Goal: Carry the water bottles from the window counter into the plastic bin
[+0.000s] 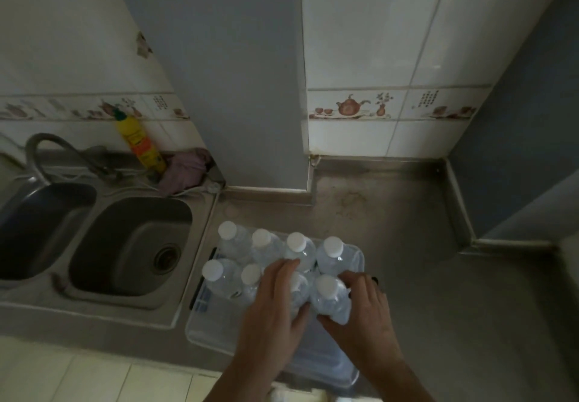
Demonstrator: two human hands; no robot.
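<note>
- Head view: a clear plastic bin [200, 332] sits on the steel bench [438, 307], at 3 o'clock of the sink [131, 245].
- Eight capped water bottles [232, 242] stand upright inside.
- Left hand [275, 311] wraps one bottle, fingers [282, 271] curled.
- Right hand [366, 311] clasps the nearest right bottle [329, 300].
</note>
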